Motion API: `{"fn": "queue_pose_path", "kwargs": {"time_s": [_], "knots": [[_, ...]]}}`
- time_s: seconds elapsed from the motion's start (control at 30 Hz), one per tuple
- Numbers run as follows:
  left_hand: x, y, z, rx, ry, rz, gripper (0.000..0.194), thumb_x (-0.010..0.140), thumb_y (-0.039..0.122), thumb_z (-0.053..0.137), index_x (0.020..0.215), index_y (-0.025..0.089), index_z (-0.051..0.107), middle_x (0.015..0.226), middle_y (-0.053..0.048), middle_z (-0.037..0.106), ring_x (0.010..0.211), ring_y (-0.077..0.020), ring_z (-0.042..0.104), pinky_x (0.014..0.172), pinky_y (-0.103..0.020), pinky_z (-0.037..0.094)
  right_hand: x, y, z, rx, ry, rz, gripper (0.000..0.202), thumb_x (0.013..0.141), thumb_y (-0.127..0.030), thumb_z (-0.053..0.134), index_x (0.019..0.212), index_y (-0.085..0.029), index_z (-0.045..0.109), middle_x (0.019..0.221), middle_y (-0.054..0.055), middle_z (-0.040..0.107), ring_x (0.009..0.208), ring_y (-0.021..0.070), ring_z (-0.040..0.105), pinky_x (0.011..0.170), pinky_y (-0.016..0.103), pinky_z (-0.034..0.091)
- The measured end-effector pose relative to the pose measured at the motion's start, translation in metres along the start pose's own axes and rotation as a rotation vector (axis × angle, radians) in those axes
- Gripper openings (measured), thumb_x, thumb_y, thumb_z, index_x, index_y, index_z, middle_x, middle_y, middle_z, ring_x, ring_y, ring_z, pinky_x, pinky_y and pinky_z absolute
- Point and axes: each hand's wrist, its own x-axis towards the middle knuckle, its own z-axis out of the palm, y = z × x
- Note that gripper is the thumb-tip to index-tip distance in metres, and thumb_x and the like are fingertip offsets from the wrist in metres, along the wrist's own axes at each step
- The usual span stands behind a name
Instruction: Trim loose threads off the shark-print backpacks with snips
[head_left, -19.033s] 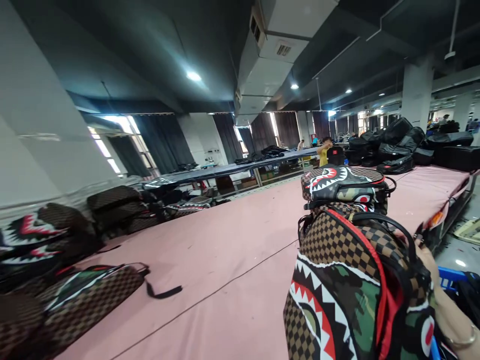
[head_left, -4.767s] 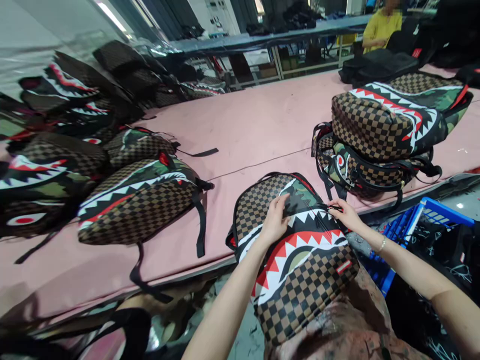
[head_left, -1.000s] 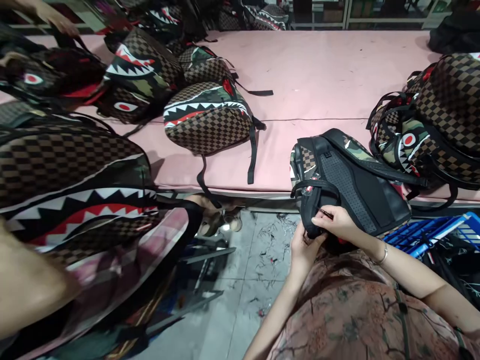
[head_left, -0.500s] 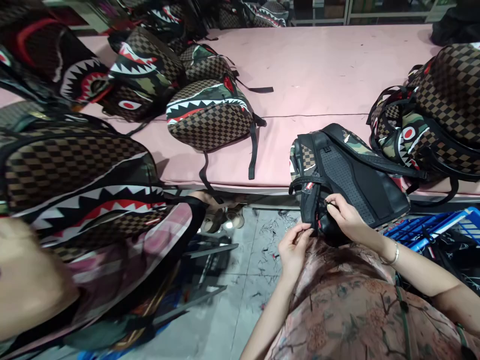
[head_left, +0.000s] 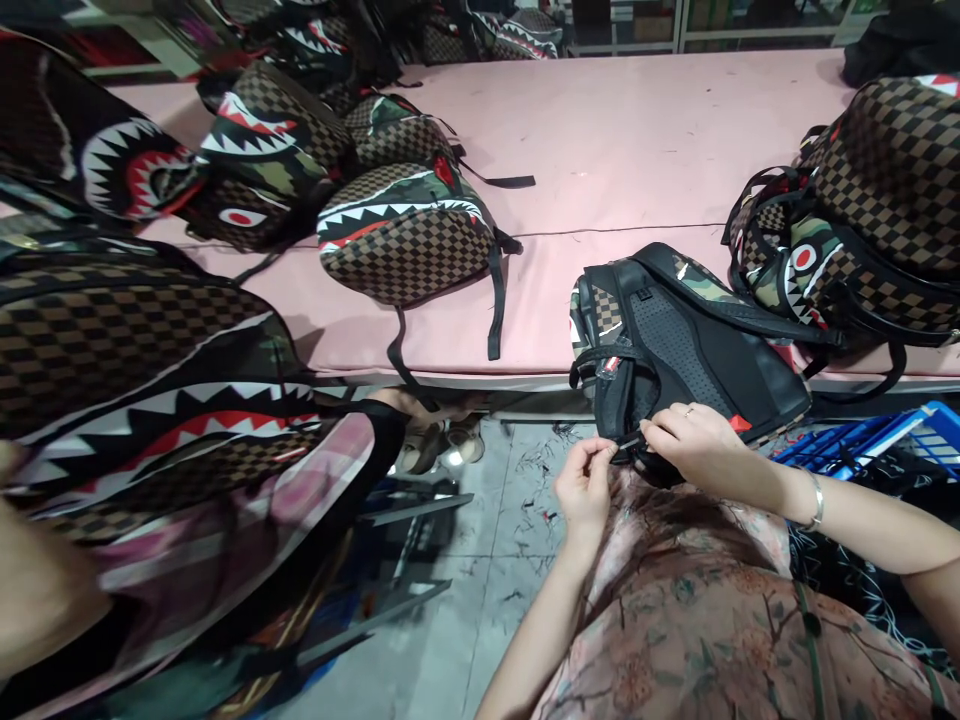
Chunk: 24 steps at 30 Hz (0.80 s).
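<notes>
A black backpack [head_left: 731,370] with checkered and camouflage panels lies back side up at the table's front edge, its lower part hanging towards my lap. My left hand [head_left: 583,490] pinches the end of a black strap [head_left: 624,440] below the padded shoulder strap. Close beside it, my right hand [head_left: 694,445] has thumb and fingers closed on the same strap end; a small thin glint shows at its fingertips, too small to name. Behind its knuckles a small red piece [head_left: 739,423] shows against the bag; whether it is held is unclear.
Checkered shark-mouth backpacks lie on the pink table [head_left: 630,140], one at centre left [head_left: 409,235] and several at the right. At the left, another person's arm [head_left: 45,590] is beside a large backpack [head_left: 135,340]. A blue crate [head_left: 862,440] stands at lower right.
My right hand has moved down and closer to my left hand, now on the strap end. The red piece behind it has come into view. The view has shifted slightly right.
</notes>
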Motion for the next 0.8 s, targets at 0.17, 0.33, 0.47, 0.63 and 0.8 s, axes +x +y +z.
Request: {"fn": "queue_pose_path", "kwargs": {"time_s": [0.17, 0.33, 0.47, 0.63, 0.8], "knots": [[-0.001, -0.001, 0.003, -0.121, 0.027, -0.078, 0.009, 0.071, 0.027, 0.060, 0.068, 0.018, 0.060, 0.064, 0.001, 0.060, 0.061, -0.0121, 0.054, 0.061, -0.023, 0.043, -0.001, -0.004, 0.012, 0.049, 0.018, 0.062, 0.018, 0.085, -0.013, 0.042, 0.095, -0.017, 0.057, 0.083, 0.008, 0.057, 0.077, 0.0192, 0.047, 0.067, 0.030, 0.031], [-0.001, -0.005, 0.002, -0.322, 0.036, -0.227, 0.016, 0.067, 0.029, 0.065, 0.066, 0.016, 0.057, 0.061, 0.003, 0.057, 0.055, -0.0081, 0.050, 0.056, -0.019, 0.040, -0.002, -0.002, 0.022, 0.118, 0.035, 0.071, 0.020, 0.089, -0.021, 0.038, 0.095, -0.017, 0.057, 0.081, 0.007, 0.056, 0.080, 0.0182, 0.048, 0.070, 0.028, 0.033], [-0.001, -0.007, 0.001, -0.346, 0.049, -0.208, 0.016, 0.067, 0.028, 0.067, 0.066, 0.016, 0.057, 0.060, 0.004, 0.056, 0.056, -0.0070, 0.049, 0.057, -0.017, 0.039, 0.001, -0.004, 0.022, 0.102, 0.034, 0.028, 0.020, 0.089, -0.021, 0.038, 0.096, -0.018, 0.056, 0.083, 0.007, 0.056, 0.079, 0.0186, 0.047, 0.071, 0.029, 0.033], [-0.002, -0.014, 0.004, -0.391, 0.083, -0.209, 0.017, 0.067, 0.029, 0.067, 0.068, 0.016, 0.058, 0.063, 0.003, 0.058, 0.058, -0.0077, 0.051, 0.060, -0.019, 0.041, 0.002, -0.010, 0.024, 0.040, 0.068, 0.053, 0.019, 0.089, -0.020, 0.037, 0.094, -0.017, 0.055, 0.081, 0.008, 0.054, 0.077, 0.0195, 0.047, 0.068, 0.031, 0.032], [-0.004, -0.018, 0.007, -0.375, 0.108, -0.225, 0.019, 0.067, 0.033, 0.067, 0.068, 0.016, 0.057, 0.062, 0.003, 0.056, 0.056, -0.0085, 0.051, 0.060, -0.021, 0.042, 0.000, -0.016, 0.019, -0.009, 0.059, 0.075, 0.019, 0.086, -0.015, 0.037, 0.092, -0.017, 0.055, 0.080, 0.008, 0.054, 0.075, 0.0201, 0.046, 0.067, 0.032, 0.032]]}}
